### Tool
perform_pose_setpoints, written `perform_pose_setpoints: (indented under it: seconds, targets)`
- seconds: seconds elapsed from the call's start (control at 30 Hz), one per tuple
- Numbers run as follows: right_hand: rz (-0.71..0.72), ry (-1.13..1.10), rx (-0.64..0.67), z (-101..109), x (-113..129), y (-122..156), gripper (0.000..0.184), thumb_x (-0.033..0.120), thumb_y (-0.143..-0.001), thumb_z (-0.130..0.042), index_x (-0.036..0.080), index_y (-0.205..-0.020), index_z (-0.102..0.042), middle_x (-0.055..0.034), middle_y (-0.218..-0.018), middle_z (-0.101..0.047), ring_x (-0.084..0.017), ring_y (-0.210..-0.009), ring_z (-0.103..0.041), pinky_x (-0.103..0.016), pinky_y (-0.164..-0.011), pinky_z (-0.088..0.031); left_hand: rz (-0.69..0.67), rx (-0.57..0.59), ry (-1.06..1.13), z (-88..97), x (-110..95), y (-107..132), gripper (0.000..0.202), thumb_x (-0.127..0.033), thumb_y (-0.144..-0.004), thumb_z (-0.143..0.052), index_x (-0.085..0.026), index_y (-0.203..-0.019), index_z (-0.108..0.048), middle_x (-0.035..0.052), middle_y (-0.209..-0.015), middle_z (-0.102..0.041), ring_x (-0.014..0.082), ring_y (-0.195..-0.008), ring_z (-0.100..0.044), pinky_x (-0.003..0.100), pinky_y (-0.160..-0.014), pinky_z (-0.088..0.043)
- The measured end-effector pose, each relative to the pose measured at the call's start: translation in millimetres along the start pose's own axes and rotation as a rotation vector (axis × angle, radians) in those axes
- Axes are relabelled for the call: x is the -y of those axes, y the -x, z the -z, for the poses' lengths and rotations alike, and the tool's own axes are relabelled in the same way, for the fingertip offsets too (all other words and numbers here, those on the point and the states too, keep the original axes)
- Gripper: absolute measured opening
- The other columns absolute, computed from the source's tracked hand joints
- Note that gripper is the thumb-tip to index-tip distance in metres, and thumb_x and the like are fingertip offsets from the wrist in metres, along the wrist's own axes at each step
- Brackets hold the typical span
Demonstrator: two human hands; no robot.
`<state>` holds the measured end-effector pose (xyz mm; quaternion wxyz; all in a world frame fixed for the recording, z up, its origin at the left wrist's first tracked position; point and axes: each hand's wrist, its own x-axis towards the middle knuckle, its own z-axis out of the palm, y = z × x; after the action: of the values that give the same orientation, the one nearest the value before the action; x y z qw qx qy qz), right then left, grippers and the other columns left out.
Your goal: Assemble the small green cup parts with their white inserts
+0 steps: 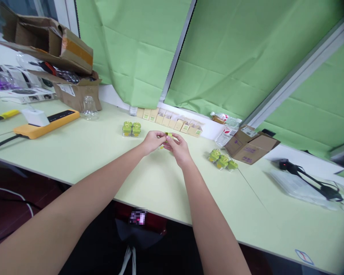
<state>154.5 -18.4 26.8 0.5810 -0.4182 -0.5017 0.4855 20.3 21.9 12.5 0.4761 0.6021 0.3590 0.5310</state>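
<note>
Over the middle of the pale table, my left hand (154, 142) and my right hand (177, 148) meet with fingers closed around one small green-lidded container (168, 134). Most of it is hidden by my fingers; a green top edge and a bit of yellow show. To the left of my hands stands a tight group of small clear containers (131, 129) with green lids. Similar green-lidded containers (222, 161) form a looser cluster to the right, with yellow showing inside.
Small cardboard boxes (172, 120) line the table's back edge. An orange power strip (47, 124), a clear jar (89, 109) and stacked cartons (74, 89) occupy the left. Bottles (226, 133), an open carton (248, 147) and a black strap-like device (309, 179) lie right.
</note>
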Motion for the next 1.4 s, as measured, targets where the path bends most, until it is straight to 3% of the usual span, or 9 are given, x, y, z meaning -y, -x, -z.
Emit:
perform_pose_setpoints:
  seconds: [0.47, 0.63, 0.9, 1.13, 1.3, 1.4]
  targets:
    - [-0.044, -0.032, 0.086, 4.4, 1.8, -0.6, 0.045, 0.043, -0.068, -0.083, 0.020, -0.102, -0.064, -0.0017, -0.080, -0.071, -0.014, -0.071, -0.069, -0.033, -0.081, -0.061, -0.042, -0.029, -0.023, -2.2, -0.1, -0.2, 0.022, -0.033, -0.069, -0.063, -0.016, -0.059, -0.054, -0.0047, -0.058, -0.045, 0.0080, -0.056, -0.039, 0.022, -0.054, -0.031]
    - [-0.037, -0.032, 0.057, 5.5, 0.1, -3.0, 0.044, 0.042, -0.068, -0.084, 0.021, -0.100, -0.062, -0.0006, -0.077, -0.070, -0.013, -0.068, -0.068, -0.032, -0.077, -0.061, -0.024, -0.050, -0.018, -3.3, -5.2, 2.0, 0.017, -0.029, -0.068, -0.062, -0.016, -0.060, -0.057, -0.0043, -0.055, -0.048, 0.0078, -0.053, -0.041, 0.022, -0.053, -0.033]
    - [-0.053, 0.015, 0.028, 5.8, -3.0, -3.5, 0.041, 0.042, -0.071, -0.081, 0.022, -0.099, -0.059, 0.0009, -0.079, -0.069, -0.013, -0.069, -0.068, -0.031, -0.075, -0.061, -0.025, -0.032, -0.094, -2.8, 0.0, -0.2, 0.013, -0.027, -0.067, -0.066, -0.015, -0.070, -0.063, -0.0005, -0.062, -0.060, 0.0114, -0.054, -0.056, 0.024, -0.053, -0.044]
    - [-0.031, 0.021, 0.004, 6.5, -3.2, -3.5, 0.044, 0.043, -0.067, -0.082, 0.022, -0.098, -0.059, 0.0010, -0.080, -0.068, -0.014, -0.072, -0.069, -0.031, -0.074, -0.060, -0.061, -0.017, 0.064, -5.8, 4.8, -4.6, 0.019, -0.020, -0.064, -0.070, -0.015, -0.080, -0.060, -0.0004, -0.071, -0.062, 0.0084, -0.057, -0.056, 0.022, -0.055, -0.046]
    - [-0.007, 0.016, -0.026, 3.6, -5.2, -5.2, 0.045, 0.044, -0.066, -0.081, 0.022, -0.098, -0.057, 0.0013, -0.079, -0.067, -0.013, -0.070, -0.067, -0.031, -0.073, -0.060, -0.083, 0.022, 0.069, -8.5, 4.3, -3.0, 0.019, -0.023, -0.067, -0.066, -0.015, -0.084, -0.064, -0.0001, -0.074, -0.064, 0.0071, -0.054, -0.052, 0.021, -0.051, -0.043]
    - [0.007, 0.021, -0.086, 4.6, -3.9, -6.6, 0.044, 0.042, -0.067, -0.080, 0.023, -0.099, -0.056, 0.0023, -0.078, -0.065, -0.012, -0.068, -0.065, -0.032, -0.074, -0.060, -0.100, -0.022, 0.019, -6.1, 3.9, -3.9, 0.016, -0.023, -0.069, -0.063, -0.015, -0.082, -0.067, -0.0010, -0.070, -0.063, 0.0072, -0.051, -0.050, 0.021, -0.050, -0.043]
